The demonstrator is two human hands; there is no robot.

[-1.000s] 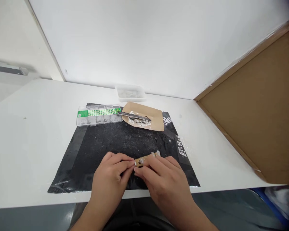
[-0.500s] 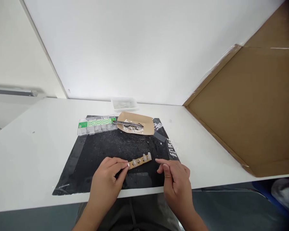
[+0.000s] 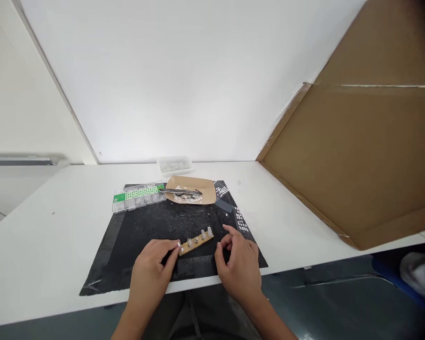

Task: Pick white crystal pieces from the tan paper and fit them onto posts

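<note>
A narrow tan strip lies slanted on the black mat, with several small translucent tabs, like false nail tips, standing up along it. At its left end, the thumb and index finger of my left hand are pinched on the strip. A tiny white piece shows at those fingertips; whether it is held or fixed to the strip is unclear. To the right of the strip, apart from it, my right hand hovers with its fingers half curled, thumb and index apart, and nothing visible between them.
Behind the strip, a tan tray holds white bits, with a dark slim tool across it. A clear compartment case with a green label is at left, a translucent box farther back. White stickers line the mat's right side. Cardboard stands at right.
The camera view has shifted. My right index finger has gone from stretched out to bent, and the right thumb has moved outward. My left hand stays at the strip's left end.
</note>
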